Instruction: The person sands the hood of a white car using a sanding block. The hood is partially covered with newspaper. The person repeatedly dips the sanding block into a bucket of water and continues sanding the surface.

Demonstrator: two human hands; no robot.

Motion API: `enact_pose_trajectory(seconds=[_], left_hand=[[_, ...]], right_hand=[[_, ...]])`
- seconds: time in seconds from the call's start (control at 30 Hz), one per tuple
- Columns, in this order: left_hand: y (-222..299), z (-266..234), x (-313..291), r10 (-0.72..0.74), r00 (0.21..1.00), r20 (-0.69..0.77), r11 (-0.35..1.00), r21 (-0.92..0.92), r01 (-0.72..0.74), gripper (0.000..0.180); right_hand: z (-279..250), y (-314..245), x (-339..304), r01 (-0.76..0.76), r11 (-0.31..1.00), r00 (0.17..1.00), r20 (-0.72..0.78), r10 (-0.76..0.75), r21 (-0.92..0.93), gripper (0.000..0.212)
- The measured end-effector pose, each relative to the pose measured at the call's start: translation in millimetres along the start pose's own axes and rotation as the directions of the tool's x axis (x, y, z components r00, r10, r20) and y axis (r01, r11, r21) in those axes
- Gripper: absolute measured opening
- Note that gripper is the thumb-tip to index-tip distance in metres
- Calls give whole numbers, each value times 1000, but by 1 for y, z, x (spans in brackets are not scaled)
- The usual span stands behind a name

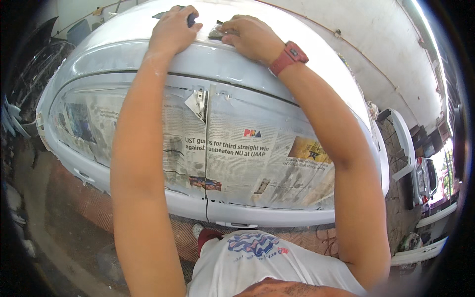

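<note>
Both arms reach over the side of a car onto its white roof (143,24). My left hand (172,30) is closed round a dark blue-black block (191,20), pressed to the roof; a thin dark corner sticks out on its other side. My right hand (251,38), with a red watch (288,57) on the wrist, pinches a dark, thin sheet (215,33) that looks like sandpaper, flat against the roof near its edge. Fingers hide most of both pieces. Below, newspaper (237,173) masks the side windows, one flap (196,106) torn loose by the door gap.
Grey-white primed doors (237,214) curve close to my body. Loose white bumpers (403,143) stand at the right, with a silver car (424,180) beyond. Dark car parts (32,74) and a grey bin (78,32) are at the far left. A wall (386,64) rises behind the roof.
</note>
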State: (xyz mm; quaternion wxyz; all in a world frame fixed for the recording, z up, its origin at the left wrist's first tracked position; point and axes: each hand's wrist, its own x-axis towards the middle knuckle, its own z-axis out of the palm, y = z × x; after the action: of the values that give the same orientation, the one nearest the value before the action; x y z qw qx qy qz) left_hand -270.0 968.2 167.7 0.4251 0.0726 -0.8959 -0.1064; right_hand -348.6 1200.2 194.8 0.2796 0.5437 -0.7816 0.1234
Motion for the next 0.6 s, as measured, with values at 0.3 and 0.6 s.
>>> enact_pose_trajectory(seconds=[0.3,0.6], left_hand=[[-6,7,-2,7,1000,-29,999,51,-6,37],[-12,-7,-5,-9,1000,-14,999,-39,9,37]], right_hand=[[-33,13,-40,-29,1000,993,118,29,-3,33],[-33,28,-55,88,993,994,56,-92,81,35]])
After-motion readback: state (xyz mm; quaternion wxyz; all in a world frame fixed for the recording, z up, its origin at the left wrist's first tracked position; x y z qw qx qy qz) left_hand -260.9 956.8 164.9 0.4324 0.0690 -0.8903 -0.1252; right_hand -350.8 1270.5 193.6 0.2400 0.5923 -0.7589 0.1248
